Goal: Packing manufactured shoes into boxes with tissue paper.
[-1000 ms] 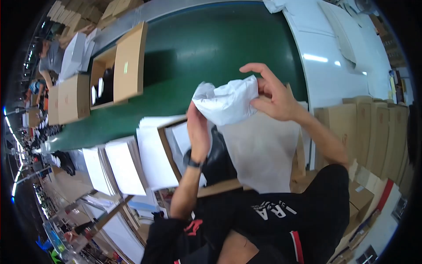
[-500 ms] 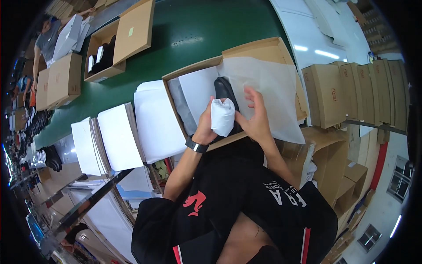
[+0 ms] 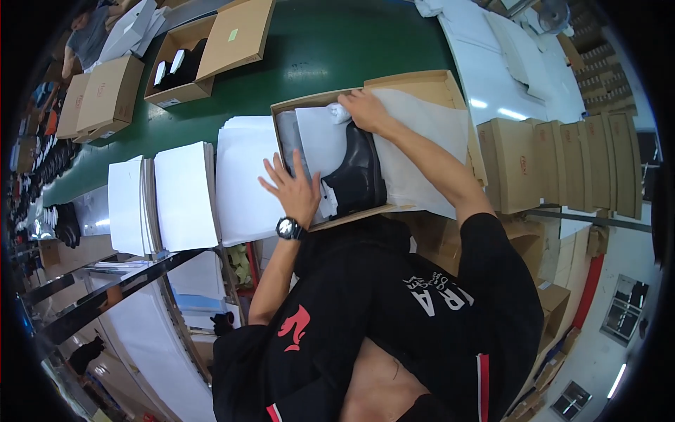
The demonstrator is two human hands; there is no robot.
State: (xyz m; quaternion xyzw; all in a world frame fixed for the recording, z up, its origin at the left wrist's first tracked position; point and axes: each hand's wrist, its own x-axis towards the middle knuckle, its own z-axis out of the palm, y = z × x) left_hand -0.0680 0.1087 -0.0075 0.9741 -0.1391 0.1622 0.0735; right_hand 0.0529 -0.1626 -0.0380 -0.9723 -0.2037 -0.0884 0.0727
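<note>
A black ankle boot [image 3: 360, 172] lies on its side in an open cardboard shoe box [image 3: 450, 83], its toe toward the far side. White paper shows at the boot's shaft opening. At the box's far edge, my right hand [image 3: 367, 111] has its fingers curled on a crumpled white paper wad [image 3: 339, 114], just beyond the toe. Its fingertips are partly hidden. My left hand [image 3: 298, 195] hovers over the near left wall of the box, fingers spread, holding nothing. Translucent wrapping paper [image 3: 422, 126] lines the box's right part, and a white sheet [image 3: 320, 137] lies beside the boot.
Stacks of white paper sheets [image 3: 246, 179] stand to the left of the box. Another open box [image 3: 204, 88] with black footwear sits farther off on the green table [image 3: 337, 42]. Several closed boxes [image 3: 510, 165] are lined up at right. A person [image 3: 88, 39] is at the far left.
The white paper wad has gone from my left hand to the box's far end, under my right hand. My left hand has let go and spread. The boot is now uncovered.
</note>
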